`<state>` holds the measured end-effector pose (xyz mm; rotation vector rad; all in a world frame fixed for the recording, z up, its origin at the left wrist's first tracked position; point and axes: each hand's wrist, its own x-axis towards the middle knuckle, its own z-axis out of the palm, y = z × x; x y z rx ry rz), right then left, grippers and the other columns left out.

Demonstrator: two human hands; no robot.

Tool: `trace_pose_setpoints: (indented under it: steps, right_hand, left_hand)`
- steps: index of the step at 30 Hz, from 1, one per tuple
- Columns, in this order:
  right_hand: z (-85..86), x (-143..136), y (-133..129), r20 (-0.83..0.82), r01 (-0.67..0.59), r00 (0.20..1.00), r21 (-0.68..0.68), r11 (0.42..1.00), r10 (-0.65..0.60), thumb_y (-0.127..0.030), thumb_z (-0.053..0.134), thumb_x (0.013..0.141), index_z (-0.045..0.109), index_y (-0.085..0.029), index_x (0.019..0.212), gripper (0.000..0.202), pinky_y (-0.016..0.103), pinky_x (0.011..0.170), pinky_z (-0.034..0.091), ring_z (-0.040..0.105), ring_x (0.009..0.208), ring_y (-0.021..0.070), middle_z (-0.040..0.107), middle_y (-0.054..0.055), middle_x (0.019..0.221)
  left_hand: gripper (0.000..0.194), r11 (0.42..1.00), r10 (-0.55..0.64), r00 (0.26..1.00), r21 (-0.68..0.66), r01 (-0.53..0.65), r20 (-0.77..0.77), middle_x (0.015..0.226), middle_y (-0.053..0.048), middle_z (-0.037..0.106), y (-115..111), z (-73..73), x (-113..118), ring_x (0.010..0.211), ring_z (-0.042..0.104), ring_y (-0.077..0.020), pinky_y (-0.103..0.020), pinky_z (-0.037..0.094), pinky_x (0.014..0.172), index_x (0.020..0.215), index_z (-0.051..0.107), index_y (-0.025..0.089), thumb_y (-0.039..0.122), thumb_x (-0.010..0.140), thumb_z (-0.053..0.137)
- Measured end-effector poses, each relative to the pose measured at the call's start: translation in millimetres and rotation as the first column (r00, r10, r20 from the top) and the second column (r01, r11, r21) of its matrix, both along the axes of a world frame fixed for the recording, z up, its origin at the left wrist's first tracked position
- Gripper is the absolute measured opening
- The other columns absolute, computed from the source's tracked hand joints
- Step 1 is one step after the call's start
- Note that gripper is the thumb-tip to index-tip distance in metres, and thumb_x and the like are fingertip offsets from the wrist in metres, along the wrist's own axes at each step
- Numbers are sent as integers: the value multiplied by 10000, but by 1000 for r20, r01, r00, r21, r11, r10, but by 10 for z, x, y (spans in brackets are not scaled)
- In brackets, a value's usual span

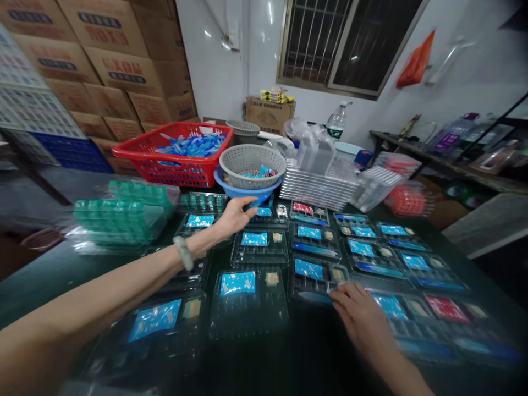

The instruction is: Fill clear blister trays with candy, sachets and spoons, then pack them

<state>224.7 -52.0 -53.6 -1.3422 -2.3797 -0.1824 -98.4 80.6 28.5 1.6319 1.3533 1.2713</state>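
My left hand (pixel 236 216), with a jade-coloured bangle at the wrist, reaches over the far trays. Its fingers are closed on a slim blue plastic piece (pixel 259 202), just in front of the blue basin. My right hand (pixel 358 303) is low over a clear plastic tray (pixel 295 278) at centre right. Its fingertips pinch the end of another slim blue piece (pixel 314 297) along the tray's near edge. That tray also holds a blue packet (pixel 308 269) and a small tan piece (pixel 338 274). Nearer me, one tray (pixel 247 319) carries a blue packet and a tan piece.
A red basket (pixel 165 172) of slim blue pieces stands at the back left. Beside it, a grey colander (pixel 231 165) sits in a blue basin (pixel 243 192). Stacked clear trays (pixel 317 186) stand behind; green moulded packs (pixel 111 220) lie left. Several filled trays cover the right side.
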Motion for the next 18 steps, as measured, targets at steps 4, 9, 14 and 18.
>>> trace_pose_setpoints:
  steps: [4,9,14,18]
  right_hand:
    - [-80,9,-44,21,-4,1000,48,999,3,-117,418,846,627,-196,875,225,332,700,432,524,798,194,578,67,855]
    - [-146,32,-104,126,29,991,99,995,-42,-77,407,804,617,-223,965,302,336,676,455,551,822,210,583,77,926]
    - [-267,124,-69,144,-43,989,134,990,24,-58,394,780,609,-234,975,340,318,716,503,602,838,198,619,73,954]
    - [-411,243,33,194,-198,968,214,956,157,-84,428,769,613,-254,972,323,287,714,539,641,844,200,659,48,937]
  left_hand:
    - [184,991,-97,966,68,117,-239,777,-36,602,362,-259,68,776,521,-195,-285,383,793,765,697,186,123,598,653]
    - [123,966,-219,875,30,257,-431,740,-51,611,597,-506,211,729,544,-193,-317,396,765,755,678,143,120,641,637]
    - [111,940,-276,812,30,339,-513,801,-40,619,670,-580,316,787,556,-171,-357,408,795,759,621,131,242,753,614]
    - [22,931,-238,813,115,347,-531,760,-68,633,529,-508,317,774,570,-194,-317,415,772,699,655,158,157,678,648]
